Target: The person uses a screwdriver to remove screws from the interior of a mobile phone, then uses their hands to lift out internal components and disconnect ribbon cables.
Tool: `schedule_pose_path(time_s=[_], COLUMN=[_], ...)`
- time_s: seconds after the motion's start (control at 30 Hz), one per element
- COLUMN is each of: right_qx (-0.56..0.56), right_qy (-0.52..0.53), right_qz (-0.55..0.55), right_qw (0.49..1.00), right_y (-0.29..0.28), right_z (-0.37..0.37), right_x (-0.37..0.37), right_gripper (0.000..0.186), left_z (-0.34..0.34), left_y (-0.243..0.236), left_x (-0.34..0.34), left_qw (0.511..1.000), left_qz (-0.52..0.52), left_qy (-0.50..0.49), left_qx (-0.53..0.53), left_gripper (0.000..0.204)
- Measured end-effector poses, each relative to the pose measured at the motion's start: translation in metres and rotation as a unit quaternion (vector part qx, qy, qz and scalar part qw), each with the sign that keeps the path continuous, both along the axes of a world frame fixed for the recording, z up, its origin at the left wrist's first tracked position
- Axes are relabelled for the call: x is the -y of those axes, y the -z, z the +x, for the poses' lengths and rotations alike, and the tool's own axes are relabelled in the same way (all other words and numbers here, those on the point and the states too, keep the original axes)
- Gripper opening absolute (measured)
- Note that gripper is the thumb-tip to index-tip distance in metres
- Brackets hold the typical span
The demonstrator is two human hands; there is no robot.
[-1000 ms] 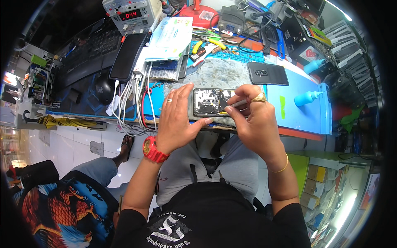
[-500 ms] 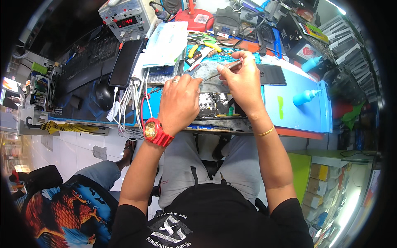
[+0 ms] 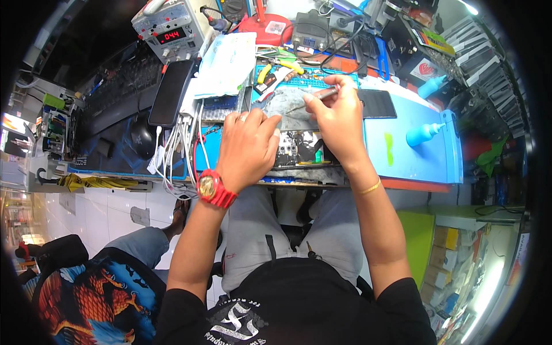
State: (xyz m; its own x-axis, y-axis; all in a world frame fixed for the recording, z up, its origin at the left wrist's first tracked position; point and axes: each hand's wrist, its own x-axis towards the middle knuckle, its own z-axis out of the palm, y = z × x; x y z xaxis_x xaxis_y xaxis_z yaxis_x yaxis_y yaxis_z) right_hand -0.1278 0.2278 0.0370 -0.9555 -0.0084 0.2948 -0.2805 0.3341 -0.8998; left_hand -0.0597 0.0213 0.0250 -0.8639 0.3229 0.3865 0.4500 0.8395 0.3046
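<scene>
The counter (image 3: 379, 84) carries a stained grey mat (image 3: 283, 102), with an opened phone (image 3: 300, 150) lying at its front. Right of it sits a blue board (image 3: 402, 144); left, a dark mat (image 3: 123, 162) bears the mouse (image 3: 141, 139). A power supply (image 3: 172, 37) and red base (image 3: 264, 30) stand behind.

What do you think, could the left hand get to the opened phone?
Probably yes: the left hand is right by the left end of the opened phone, with nothing visible between them.
</scene>
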Motion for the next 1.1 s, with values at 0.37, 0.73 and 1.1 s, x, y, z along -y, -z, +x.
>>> schedule_pose_path(time_s=[0.37, 0.73, 1.1], right_qx=[-0.102, -0.091, -0.23], right_qy=[-0.098, -0.091, -0.184], right_qz=[0.028, 0.056, 0.292], right_qw=[0.99, 0.99, 0.91], right_y=[-0.022, -0.019, -0.045], right_z=[0.072, 0.065, 0.049], right_x=[-0.017, -0.014, -0.006], right_gripper=[0.041, 0.034, 0.025], left_z=[0.038, 0.037, 0.036], left_y=[0.019, 0.017, 0.02], left_x=[0.016, 0.014, 0.014], left_qw=[0.998, 0.996, 0.995], left_qz=[0.057, 0.086, 0.094], left_qy=[0.014, 0.004, 0.007], left_qx=[-0.031, -0.017, -0.009], left_gripper=[0.109, 0.11, 0.114])
